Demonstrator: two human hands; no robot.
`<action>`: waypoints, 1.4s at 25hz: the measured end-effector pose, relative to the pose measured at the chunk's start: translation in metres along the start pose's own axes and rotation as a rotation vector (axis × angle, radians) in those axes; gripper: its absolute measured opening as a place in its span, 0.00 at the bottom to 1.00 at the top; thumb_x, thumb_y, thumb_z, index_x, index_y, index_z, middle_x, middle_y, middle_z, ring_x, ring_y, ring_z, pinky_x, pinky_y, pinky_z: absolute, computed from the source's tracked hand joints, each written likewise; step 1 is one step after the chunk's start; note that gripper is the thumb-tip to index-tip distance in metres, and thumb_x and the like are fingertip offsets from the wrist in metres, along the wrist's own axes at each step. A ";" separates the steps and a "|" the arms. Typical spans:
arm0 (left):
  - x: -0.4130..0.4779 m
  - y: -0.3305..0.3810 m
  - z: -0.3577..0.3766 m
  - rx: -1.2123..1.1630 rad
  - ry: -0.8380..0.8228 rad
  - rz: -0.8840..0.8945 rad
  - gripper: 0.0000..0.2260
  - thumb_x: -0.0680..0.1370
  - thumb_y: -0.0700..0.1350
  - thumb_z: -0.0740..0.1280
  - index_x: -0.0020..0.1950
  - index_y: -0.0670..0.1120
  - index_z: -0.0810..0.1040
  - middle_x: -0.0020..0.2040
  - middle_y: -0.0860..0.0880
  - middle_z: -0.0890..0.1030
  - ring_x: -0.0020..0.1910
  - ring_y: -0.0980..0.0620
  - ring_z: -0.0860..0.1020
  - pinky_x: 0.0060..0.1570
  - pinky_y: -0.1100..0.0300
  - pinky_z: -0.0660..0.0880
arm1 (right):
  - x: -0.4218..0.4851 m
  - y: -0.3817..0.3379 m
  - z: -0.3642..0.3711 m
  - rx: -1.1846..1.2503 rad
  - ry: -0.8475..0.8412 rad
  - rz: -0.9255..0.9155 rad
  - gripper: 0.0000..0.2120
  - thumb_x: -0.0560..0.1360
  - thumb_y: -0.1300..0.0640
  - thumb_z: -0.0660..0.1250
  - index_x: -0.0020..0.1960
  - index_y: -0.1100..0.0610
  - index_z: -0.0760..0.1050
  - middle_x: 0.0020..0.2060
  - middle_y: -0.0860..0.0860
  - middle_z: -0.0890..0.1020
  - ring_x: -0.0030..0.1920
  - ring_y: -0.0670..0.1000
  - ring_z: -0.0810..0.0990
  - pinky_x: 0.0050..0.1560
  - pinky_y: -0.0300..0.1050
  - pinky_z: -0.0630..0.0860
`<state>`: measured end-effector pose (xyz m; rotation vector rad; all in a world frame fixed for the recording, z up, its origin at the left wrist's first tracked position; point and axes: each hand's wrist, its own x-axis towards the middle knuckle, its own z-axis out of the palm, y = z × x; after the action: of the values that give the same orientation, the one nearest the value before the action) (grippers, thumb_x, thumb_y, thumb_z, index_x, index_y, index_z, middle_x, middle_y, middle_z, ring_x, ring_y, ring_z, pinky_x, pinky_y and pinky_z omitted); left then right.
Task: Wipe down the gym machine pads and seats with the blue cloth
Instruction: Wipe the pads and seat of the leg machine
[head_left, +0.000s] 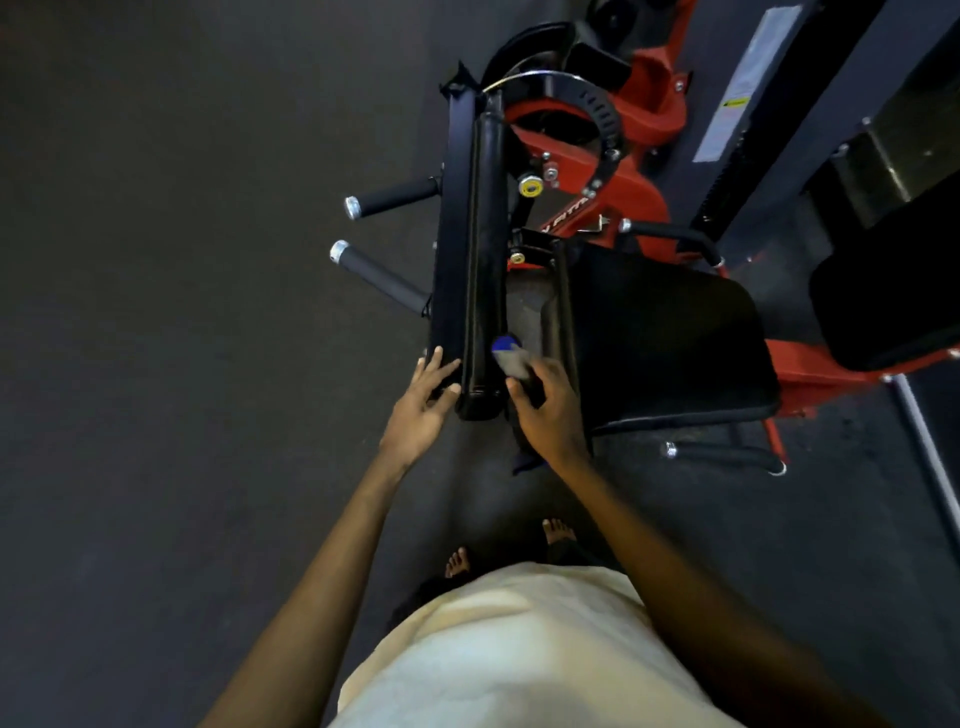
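Note:
A long black back pad (483, 249) of a red gym machine stands on edge in front of me. To its right lies the black seat (670, 332). My left hand (423, 402) rests with spread fingers on the pad's near lower left corner. My right hand (545, 410) is closed around the blue cloth (511, 356), which is pressed against the pad's right side near its lower end. A dark tail of cloth hangs below my right wrist.
Two black grip handles (384, 200) (379, 278) with silver caps stick out to the left of the pad. The red frame (613, 182) and the dark weight stack (753, 104) are behind. Another black pad (883, 306) is at the right edge. Dark floor surrounds; my bare feet are below.

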<state>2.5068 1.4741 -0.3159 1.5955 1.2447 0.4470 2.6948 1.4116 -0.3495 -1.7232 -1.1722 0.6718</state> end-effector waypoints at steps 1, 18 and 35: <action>-0.004 0.002 0.004 -0.038 0.033 -0.021 0.18 0.85 0.48 0.61 0.75 0.53 0.71 0.81 0.56 0.57 0.80 0.60 0.47 0.74 0.62 0.50 | 0.006 0.001 -0.006 -0.052 -0.054 -0.139 0.19 0.80 0.54 0.70 0.69 0.57 0.76 0.64 0.52 0.74 0.62 0.48 0.74 0.63 0.44 0.75; -0.008 0.023 0.057 0.088 0.394 -0.183 0.18 0.86 0.50 0.58 0.77 0.55 0.69 0.80 0.56 0.61 0.81 0.55 0.52 0.80 0.50 0.50 | 0.083 0.003 -0.030 0.019 -0.469 -0.317 0.17 0.79 0.52 0.70 0.66 0.58 0.80 0.61 0.55 0.74 0.60 0.53 0.76 0.62 0.44 0.72; 0.004 0.040 0.081 0.413 0.470 -0.198 0.24 0.84 0.64 0.51 0.80 0.65 0.55 0.82 0.54 0.60 0.82 0.49 0.42 0.77 0.42 0.41 | 0.082 0.021 0.021 0.379 -0.264 0.460 0.08 0.82 0.61 0.61 0.57 0.56 0.78 0.41 0.46 0.80 0.43 0.39 0.80 0.48 0.42 0.75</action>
<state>2.5910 1.4400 -0.3154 1.7384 1.9335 0.4743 2.7190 1.4918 -0.3729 -1.6124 -0.7476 1.3436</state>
